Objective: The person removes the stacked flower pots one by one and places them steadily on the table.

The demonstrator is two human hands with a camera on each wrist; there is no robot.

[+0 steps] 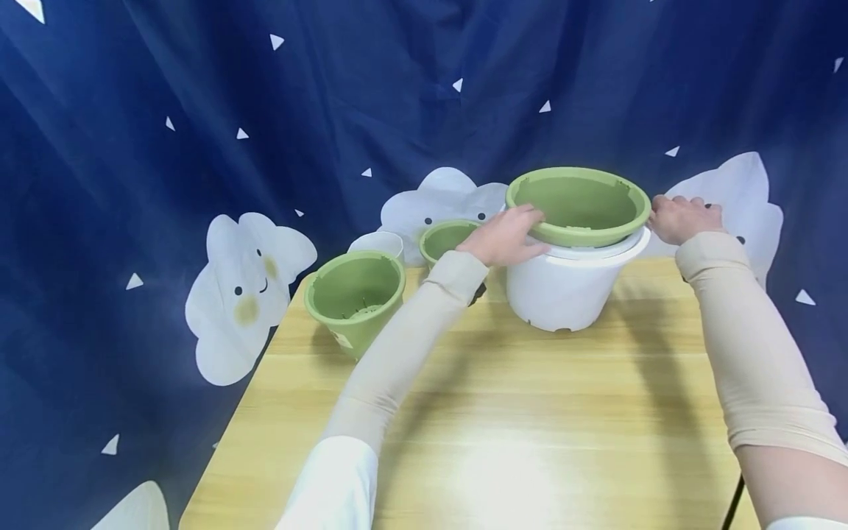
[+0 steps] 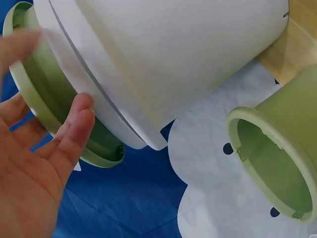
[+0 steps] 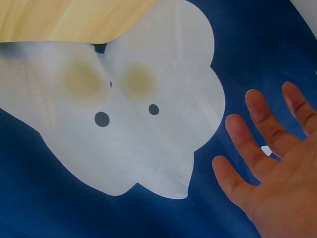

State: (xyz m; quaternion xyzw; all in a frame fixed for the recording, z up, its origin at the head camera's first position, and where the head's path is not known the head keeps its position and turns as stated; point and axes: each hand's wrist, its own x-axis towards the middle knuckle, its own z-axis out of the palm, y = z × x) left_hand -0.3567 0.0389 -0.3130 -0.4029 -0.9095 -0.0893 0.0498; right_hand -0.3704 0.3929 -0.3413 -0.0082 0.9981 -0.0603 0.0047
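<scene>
A large green flowerpot (image 1: 576, 200) sits nested in the top of a white flowerpot (image 1: 559, 288). Two white rims show one under the other in the left wrist view, below the green pot's rim (image 2: 34, 99). My left hand (image 1: 505, 237) holds the green rim at its left, some fingers inside it and others outside; the thumb (image 2: 22, 47) is blurred. At the right of that rim is my right hand (image 1: 685, 219). The right wrist view shows that hand's fingers (image 3: 247, 144) spread, with nothing between them; its thumb is hidden.
Left on the wooden table (image 1: 530, 412) stand a medium green pot (image 1: 361, 335), a white pot (image 1: 387, 241) behind it and a smaller green pot (image 1: 450, 234). A dark blue curtain (image 1: 397, 96) with white clouds hangs behind and at the left.
</scene>
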